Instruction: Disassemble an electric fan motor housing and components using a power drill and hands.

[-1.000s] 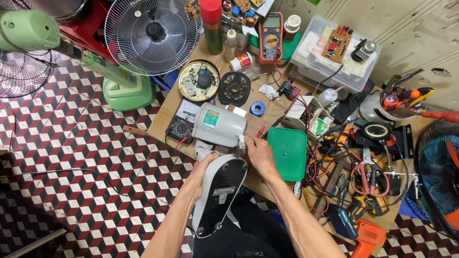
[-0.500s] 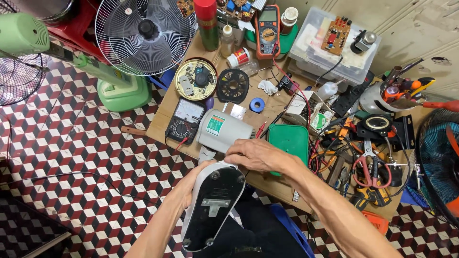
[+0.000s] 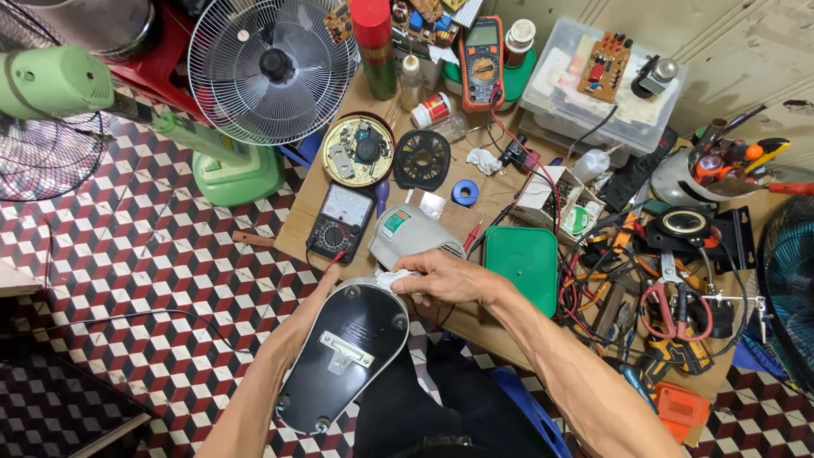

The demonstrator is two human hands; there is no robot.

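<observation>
Head view, looking down at a cluttered wooden worktop [image 3: 475, 318] over a red, white and black checked tile floor [image 3: 161, 280].

Left hand [image 3: 309, 318]: lies along the left edge of a dark oval plastic fan base [image 3: 343, 360], which is turned underside up and tilted toward the person's lap. Fingers curl round the rim; grip closed on the base. A pale metal bracket sits in the middle of the underside, with round feet near the edge.

Right hand [image 3: 445, 276]: at the top end of the base, fingers pinched together on a small white crumpled cloth [image 3: 392, 277] pressed against the rim. Grip clamped on the cloth.

Just beyond the hands: a grey-white rounded plastic fan housing with a green label [image 3: 407, 235], touching or nearly touching the top of the base. To its left, a black analogue multimeter [image 3: 341, 222]. To its right, a flat green plastic lid [image 3: 521, 259].

Farther back: a round brass-coloured plate with parts [image 3: 358, 150], a black round vented cover [image 3: 421, 159], an orange digital multimeter [image 3: 482, 51], a clear plastic box [image 3: 593, 93].

Far left: a green standing fan with wire guard [image 3: 263, 68].

Right side: a tangle of pliers, wires and hand tools [image 3: 670, 293].
</observation>
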